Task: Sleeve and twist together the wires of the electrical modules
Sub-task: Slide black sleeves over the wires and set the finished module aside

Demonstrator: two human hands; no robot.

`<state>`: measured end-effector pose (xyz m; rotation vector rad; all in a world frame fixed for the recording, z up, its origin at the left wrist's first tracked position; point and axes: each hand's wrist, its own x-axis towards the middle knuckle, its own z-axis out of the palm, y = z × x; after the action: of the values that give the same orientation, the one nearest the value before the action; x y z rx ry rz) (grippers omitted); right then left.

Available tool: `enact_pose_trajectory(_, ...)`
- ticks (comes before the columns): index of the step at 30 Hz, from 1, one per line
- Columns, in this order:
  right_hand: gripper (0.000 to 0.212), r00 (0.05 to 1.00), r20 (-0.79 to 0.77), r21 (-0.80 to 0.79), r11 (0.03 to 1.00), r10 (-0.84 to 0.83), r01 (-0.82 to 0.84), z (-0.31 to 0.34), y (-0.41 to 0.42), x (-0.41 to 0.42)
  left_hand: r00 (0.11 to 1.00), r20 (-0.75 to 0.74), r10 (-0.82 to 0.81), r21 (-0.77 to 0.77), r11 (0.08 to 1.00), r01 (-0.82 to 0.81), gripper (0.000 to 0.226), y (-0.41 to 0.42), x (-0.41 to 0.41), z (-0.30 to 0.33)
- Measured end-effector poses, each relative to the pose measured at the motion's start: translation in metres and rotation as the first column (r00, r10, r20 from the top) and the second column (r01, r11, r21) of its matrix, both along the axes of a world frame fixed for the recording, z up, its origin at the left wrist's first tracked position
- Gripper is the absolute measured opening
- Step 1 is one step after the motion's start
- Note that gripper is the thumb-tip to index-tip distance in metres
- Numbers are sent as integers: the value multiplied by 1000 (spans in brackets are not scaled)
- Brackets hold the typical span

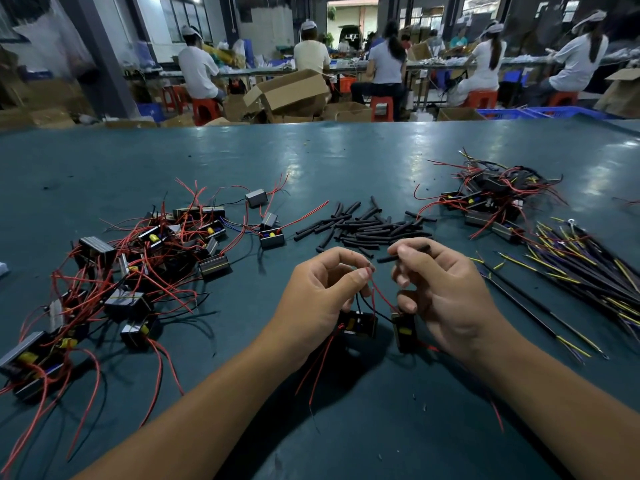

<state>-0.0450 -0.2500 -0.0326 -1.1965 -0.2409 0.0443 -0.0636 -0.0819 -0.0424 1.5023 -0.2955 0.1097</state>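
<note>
A: What do the two hands hold?

B: The left hand (322,289) pinches the end of a red wire (381,295) between thumb and forefinger, with the other fingers curled. The right hand (443,292) pinches a short black sleeve (389,258) at its fingertips; the sleeve points toward 9 o'clock, at the tip of the wire. Whether the wire is already inside it I cannot tell.

A: And the modules?

B: Two small black modules hang under the hands. One module (358,323) is below the left hand, the second module (404,331) is at 3 o'clock from it, just beside the right palm. Red and black wires go up from them to the fingers, and some red wires fall down toward 6 o'clock.

A: What lies on the table (311,157)?

B: At 12 o'clock from the hands is a heap of loose black sleeves (367,226). At 9 o'clock is a big pile of modules (138,271) with tangled red wires. At 1 o'clock is a smaller pile of modules (491,202), and at 3 o'clock a bundle of dark leads (581,271) with yellow marks.

A: Beyond the table?

B: People sit on red stools (381,107) at long benches, and an open cardboard box (291,90) is on the floor.
</note>
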Motion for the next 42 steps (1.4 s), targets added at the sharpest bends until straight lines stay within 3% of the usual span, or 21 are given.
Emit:
enact_pose_trajectory(12,17,990,133,-79,995,-51,62,0,0,1,1000,24,-1,103,995,-1,6,3,-1,0)
enact_pose_trajectory(22,17,974,224,-169,983,-27,66,-2,1,1,1000,5,1,87,996,-2,6,4,-2,1)
enact_pose_trajectory(29,23,962,268,-219,968,-62,123,-2,-1,4,993,-74,-93,95,990,100,24,8,-5,6)
enact_pose_trajectory(36,28,962,266,-286,948,-62,140,-2,-1,5,1000,-17,-21,88,996,23,26,5,-5,8)
enact_pose_trajectory(42,37,968,249,-319,940,-38,119,1,-2,7,983,180,39,304,948,-93,22,1,-8,7)
